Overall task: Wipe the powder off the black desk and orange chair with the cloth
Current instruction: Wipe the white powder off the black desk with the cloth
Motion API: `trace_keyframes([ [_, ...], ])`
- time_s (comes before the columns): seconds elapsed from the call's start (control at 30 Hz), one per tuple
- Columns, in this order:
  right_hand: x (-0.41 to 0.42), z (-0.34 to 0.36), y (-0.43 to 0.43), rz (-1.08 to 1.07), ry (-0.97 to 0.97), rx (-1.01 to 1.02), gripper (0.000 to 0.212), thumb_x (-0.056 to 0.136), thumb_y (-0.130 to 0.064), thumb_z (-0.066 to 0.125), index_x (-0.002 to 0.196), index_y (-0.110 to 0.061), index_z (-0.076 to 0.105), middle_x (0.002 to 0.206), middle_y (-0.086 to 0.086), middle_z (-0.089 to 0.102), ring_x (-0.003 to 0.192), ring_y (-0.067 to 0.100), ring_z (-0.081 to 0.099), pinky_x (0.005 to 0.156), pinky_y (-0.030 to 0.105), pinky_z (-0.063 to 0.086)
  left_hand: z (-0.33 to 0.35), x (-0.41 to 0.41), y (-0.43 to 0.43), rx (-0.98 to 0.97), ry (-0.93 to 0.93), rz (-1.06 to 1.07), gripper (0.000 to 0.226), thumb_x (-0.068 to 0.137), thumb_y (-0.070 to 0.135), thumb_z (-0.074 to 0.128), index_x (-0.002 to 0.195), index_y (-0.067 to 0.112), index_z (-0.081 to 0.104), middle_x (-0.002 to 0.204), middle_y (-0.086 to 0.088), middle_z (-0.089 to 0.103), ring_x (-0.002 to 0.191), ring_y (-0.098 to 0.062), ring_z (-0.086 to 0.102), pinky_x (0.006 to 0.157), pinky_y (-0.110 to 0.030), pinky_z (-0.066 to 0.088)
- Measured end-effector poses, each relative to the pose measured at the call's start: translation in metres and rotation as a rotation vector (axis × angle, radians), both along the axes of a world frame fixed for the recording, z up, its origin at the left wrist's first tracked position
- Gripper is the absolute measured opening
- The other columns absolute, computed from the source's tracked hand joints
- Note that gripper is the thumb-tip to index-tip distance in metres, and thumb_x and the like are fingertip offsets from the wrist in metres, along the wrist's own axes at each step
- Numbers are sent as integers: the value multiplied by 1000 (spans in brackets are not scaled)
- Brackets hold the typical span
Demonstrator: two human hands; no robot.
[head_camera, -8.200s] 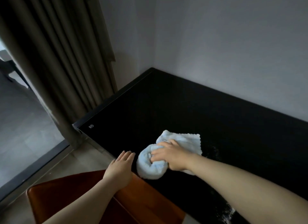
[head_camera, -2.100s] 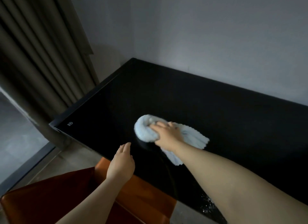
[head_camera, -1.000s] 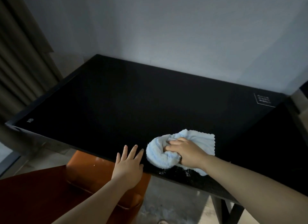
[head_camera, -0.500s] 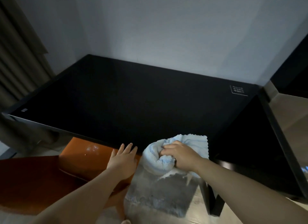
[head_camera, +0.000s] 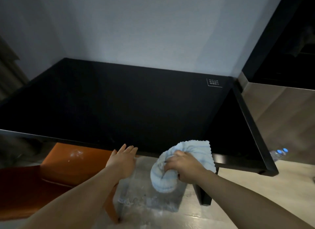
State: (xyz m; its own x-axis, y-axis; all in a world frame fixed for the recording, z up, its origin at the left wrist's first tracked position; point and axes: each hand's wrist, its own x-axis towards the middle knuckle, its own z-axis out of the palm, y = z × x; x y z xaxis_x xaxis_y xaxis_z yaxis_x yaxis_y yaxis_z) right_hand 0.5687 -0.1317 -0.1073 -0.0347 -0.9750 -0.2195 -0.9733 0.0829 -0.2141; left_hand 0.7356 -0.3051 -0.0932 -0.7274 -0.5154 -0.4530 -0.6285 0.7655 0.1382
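**Desk-wiping scene: cloth, hands and surroundings**

1. Cloth (head_camera: 161, 180): light blue, bunched into a wad. The right hand (head_camera: 185, 167) grasps it, fingers curled into the folds. One rounded end bulges out below the knuckles, and a scalloped flap stands up behind the hand. The wad sits at the front edge of the desk, over the floor. Whether the flap touches the desk cannot be told.

2. Left hand (head_camera: 123, 158): released, fingers straight and close together, palm down, holding nothing. It lies just beside the right hand, on its left. The fingertips reach the desk's front edge; contact cannot be told.

3. Black desk (head_camera: 136, 109): the glossy top stretches away beyond both hands to the wall. No powder can be made out on its dark top. A small white printed label (head_camera: 214, 82) sits in the far corner, beyond the right hand. A black leg (head_camera: 204, 194) stands just right of the right forearm.

4. Orange chair (head_camera: 71, 167): left of the left hand, its seat partly tucked under the desk. A patch of white powder (head_camera: 76, 154) lies on the seat.

5. Floor (head_camera: 238, 174): pale planks below both hands. A greyish patch (head_camera: 144, 199) strewn with white powder lies under the cloth.

6. Bottles (head_camera: 279, 152): two, clear with blue caps, well to the right of the right hand, past the desk's end.

7. Wall (head_camera: 136, 33): pale and plain, beyond the desk.
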Motion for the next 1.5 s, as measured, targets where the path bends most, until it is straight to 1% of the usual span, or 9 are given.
trace_keyframes([
  [0.27, -9, 11, 44, -213, 64, 170, 37, 87, -18, 54, 122, -28, 59, 126, 0, 56, 119, 21, 46, 100, 34, 36, -3, -26, 3, 38, 12, -113, 60, 97, 25, 38, 150, 27, 8, 159, 5, 5, 146, -18, -2, 116, -43, 9],
  [0.57, -36, 35, 90, -559, -13, 40, 43, 82, -19, 58, 125, -25, 56, 126, -1, 56, 118, 19, 49, 101, 25, 28, 2, -66, 23, 63, -22, -284, 56, 100, 32, 32, 150, 25, 7, 159, 2, 1, 146, -21, -3, 116, -44, 10],
  [0.73, -36, 36, 98, -821, -280, -230, 43, 70, -20, 66, 111, -23, 54, 102, -3, 61, 94, 20, 57, 77, 30, 46, 2, -81, 35, 30, -11, -322, 56, 101, 33, 32, 150, 24, 7, 159, 2, 0, 146, -21, -3, 116, -44, 11],
  [0.83, -50, 45, 99, -1052, -345, -470, 38, 65, -26, 61, 98, -31, 43, 82, -11, 57, 73, 11, 56, 57, 27, 39, -2, -87, 37, 28, -8, -318, 57, 101, 34, 31, 150, 24, 6, 159, 2, -1, 146, -21, -4, 116, -44, 11],
  [0.93, -77, 44, 101, -1249, -226, -482, 45, 76, -24, 59, 116, -28, 39, 100, 2, 59, 92, 27, 58, 72, 36, 45, -7, -91, 38, 54, 9, -313, 57, 100, 35, 33, 150, 25, 6, 159, 2, -1, 146, -20, -4, 116, -43, 11],
  [1.03, -93, 34, 101, -1379, -114, 25, 71, 86, -42, 53, 144, -31, 14, 139, 8, 38, 126, 35, 39, 99, 50, 33, -13, -93, 39, 88, 12, -291, 60, 99, 38, 35, 150, 26, 7, 159, 3, 1, 146, -19, -3, 116, -43, 11],
  [1.17, -63, 12, 83, -1265, 125, 91, 71, 81, -48, 57, 142, -40, 22, 141, 3, 32, 122, 33, 38, 96, 46, 34, -18, -86, 37, 71, 42, -235, 61, 97, 44, 35, 150, 28, 8, 159, 4, 2, 145, -19, -7, 116, -44, 8],
  [1.33, -6, -9, 81, -919, 206, -237, 65, 35, -20, 89, 98, -19, 72, 88, 16, 65, 64, 39, 60, 50, 42, 50, -22, -78, 42, 10, 82, -170, 61, 98, 46, 31, 150, 27, 7, 159, 3, 1, 145, -20, -10, 117, -44, 6],
  [1.5, -3, -10, 84, -862, 89, -170, 44, 69, -16, 72, 111, -23, 63, 115, 12, 54, 93, 36, 57, 68, 39, 52, -26, -78, 55, -30, 85, -146, 61, 98, 45, 29, 150, 26, 4, 159, 2, -5, 145, -20, -12, 117, -43, 3],
])
